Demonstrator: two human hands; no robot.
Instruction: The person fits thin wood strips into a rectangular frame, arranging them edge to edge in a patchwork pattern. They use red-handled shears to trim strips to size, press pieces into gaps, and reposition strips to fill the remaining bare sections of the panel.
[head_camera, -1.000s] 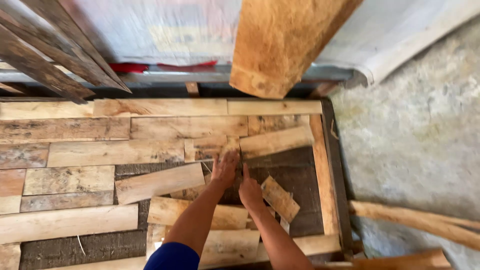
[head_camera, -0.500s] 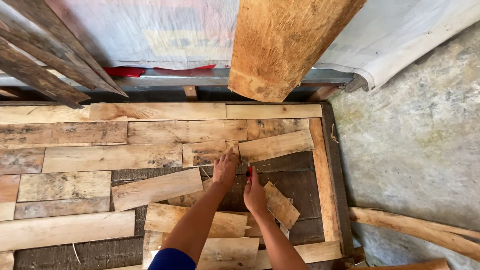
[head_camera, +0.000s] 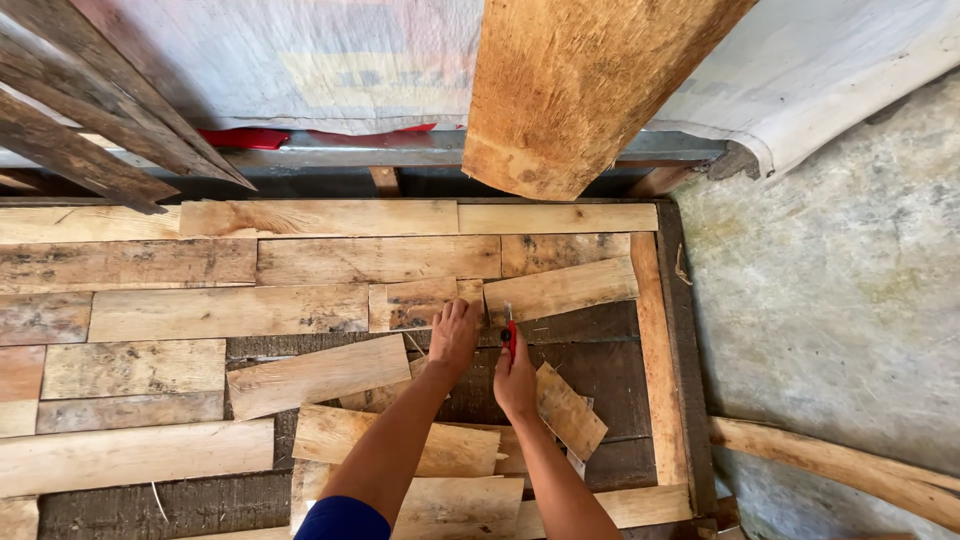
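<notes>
Both forearms reach forward from the bottom of the view over a dark frame partly covered with pale wooden boards. The left hand lies palm down, fingers spread flat and open, pressing the short board at its right end, just beside the angled board. The right hand is curled, its fingers closed around a red pencil held upright, tip at the lower edge of the angled board. Loose slanted planks lie left of the arms, and a small offcut sits beside the right wrist. A thick log leans overhead, and concrete floor lies to the right.
</notes>
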